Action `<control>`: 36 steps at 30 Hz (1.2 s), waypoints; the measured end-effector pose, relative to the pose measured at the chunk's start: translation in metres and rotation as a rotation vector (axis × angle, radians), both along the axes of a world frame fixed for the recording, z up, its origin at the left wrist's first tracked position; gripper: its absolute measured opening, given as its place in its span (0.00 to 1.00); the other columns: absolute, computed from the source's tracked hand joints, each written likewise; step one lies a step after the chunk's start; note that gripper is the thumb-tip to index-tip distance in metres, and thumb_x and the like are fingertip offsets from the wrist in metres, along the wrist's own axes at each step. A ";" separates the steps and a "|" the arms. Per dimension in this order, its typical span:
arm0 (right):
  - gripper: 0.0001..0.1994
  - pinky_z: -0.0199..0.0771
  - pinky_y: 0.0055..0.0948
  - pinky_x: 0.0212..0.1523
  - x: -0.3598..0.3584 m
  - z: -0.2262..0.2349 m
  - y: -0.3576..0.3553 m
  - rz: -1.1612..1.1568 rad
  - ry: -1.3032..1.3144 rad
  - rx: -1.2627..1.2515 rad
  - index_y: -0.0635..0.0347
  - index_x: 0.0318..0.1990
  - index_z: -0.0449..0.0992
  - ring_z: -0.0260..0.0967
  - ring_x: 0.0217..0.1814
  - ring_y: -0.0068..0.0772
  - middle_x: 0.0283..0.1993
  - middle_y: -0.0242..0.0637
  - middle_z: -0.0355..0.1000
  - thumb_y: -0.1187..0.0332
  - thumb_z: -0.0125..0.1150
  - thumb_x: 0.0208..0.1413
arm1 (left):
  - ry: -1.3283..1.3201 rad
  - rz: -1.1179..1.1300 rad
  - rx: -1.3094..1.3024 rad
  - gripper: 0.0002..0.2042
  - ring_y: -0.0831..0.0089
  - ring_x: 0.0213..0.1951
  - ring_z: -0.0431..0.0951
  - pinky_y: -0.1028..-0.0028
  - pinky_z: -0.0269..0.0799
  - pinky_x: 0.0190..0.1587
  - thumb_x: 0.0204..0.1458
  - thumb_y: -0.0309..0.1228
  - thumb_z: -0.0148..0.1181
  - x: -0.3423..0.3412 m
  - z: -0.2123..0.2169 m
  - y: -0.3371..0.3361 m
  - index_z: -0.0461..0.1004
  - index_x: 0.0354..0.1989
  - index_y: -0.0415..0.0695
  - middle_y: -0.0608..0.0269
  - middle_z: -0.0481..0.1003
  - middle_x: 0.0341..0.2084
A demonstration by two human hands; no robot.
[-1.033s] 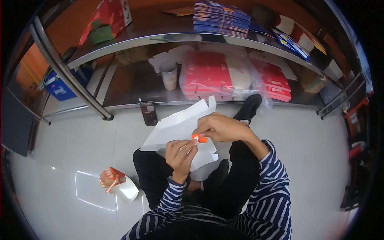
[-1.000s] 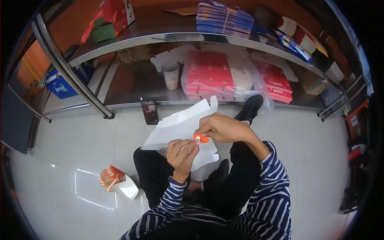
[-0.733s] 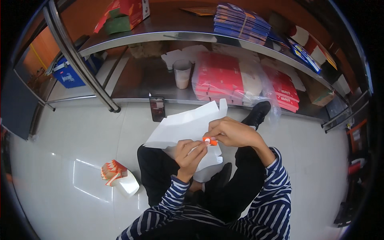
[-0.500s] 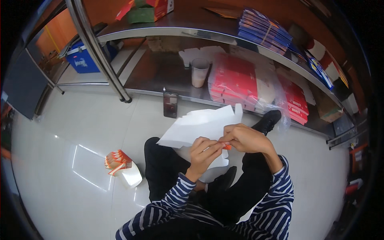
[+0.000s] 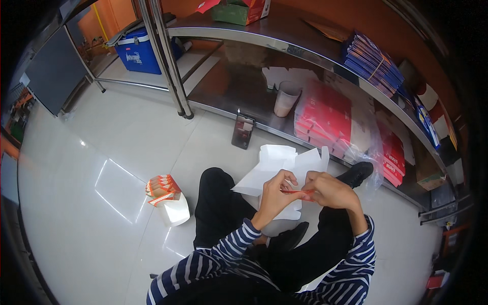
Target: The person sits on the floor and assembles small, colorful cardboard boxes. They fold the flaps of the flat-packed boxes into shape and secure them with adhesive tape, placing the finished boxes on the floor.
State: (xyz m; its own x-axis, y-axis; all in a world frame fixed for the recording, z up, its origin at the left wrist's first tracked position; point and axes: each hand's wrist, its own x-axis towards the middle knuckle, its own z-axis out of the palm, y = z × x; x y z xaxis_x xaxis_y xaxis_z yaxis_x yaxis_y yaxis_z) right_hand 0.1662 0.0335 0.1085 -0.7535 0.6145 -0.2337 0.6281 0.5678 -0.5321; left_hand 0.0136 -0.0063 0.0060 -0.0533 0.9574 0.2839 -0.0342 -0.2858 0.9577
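Between my two hands is a paperboard carton with an orange-red edge (image 5: 297,192). The thumb and fingers of my left hand (image 5: 274,201) pinch it from the left, and my right hand (image 5: 330,191) grips it from the right. My fingers hide much of its shape. Large white paperboard sheets (image 5: 272,163) with notched edges spread just beyond my hands, over my crossed legs; how they join the held piece is hidden. On the floor to my left sits a nested stack of orange-and-brown cartons (image 5: 161,187), its white end (image 5: 176,210) toward me.
A phone (image 5: 243,130) leans upright against the low metal shelf (image 5: 218,96). On that shelf stand a clear cup (image 5: 286,99) and plastic-wrapped red packs (image 5: 328,109). Banded blue bundles (image 5: 373,62) lie above. A blue cooler (image 5: 138,53) is at far left.
The view has shifted left, so the surroundings sit farther right. My left fingers have spread and curled, with the thumb now along the orange-red edge; both hands still hold the carton.
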 end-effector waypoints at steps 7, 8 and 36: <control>0.08 0.64 0.37 0.35 0.006 -0.006 0.007 -0.324 -0.006 0.121 0.67 0.30 0.72 0.67 0.32 0.48 0.29 0.50 0.69 0.72 0.50 0.44 | 0.612 0.098 0.301 0.19 0.66 0.23 0.72 0.69 0.66 0.31 0.32 0.36 0.69 -0.029 0.004 0.011 0.73 0.35 0.46 0.63 0.74 0.26; 0.08 0.63 0.37 0.34 0.007 -0.007 0.008 -0.359 -0.006 0.132 0.67 0.30 0.71 0.66 0.32 0.48 0.28 0.50 0.69 0.71 0.49 0.45 | 0.664 0.093 0.288 0.18 0.64 0.24 0.73 0.69 0.67 0.31 0.32 0.34 0.69 -0.039 0.005 0.010 0.73 0.35 0.46 0.62 0.75 0.26; 0.08 0.59 0.41 0.46 0.003 -0.015 0.003 -0.316 -0.092 0.406 0.60 0.30 0.75 0.65 0.44 0.41 0.36 0.41 0.72 0.66 0.56 0.45 | 0.327 -0.120 0.078 0.09 0.70 0.29 0.75 0.77 0.67 0.35 0.39 0.22 0.62 -0.042 0.012 0.013 0.77 0.32 0.40 0.58 0.76 0.27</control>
State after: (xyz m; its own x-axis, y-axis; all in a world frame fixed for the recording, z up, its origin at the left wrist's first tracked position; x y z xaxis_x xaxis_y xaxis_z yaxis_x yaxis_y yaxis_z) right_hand 0.1687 0.0368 0.0936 -0.5038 0.8637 0.0141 0.8362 0.4917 -0.2429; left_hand -0.0285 0.0068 0.0176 0.1643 0.9262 0.3395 0.2325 -0.3708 0.8991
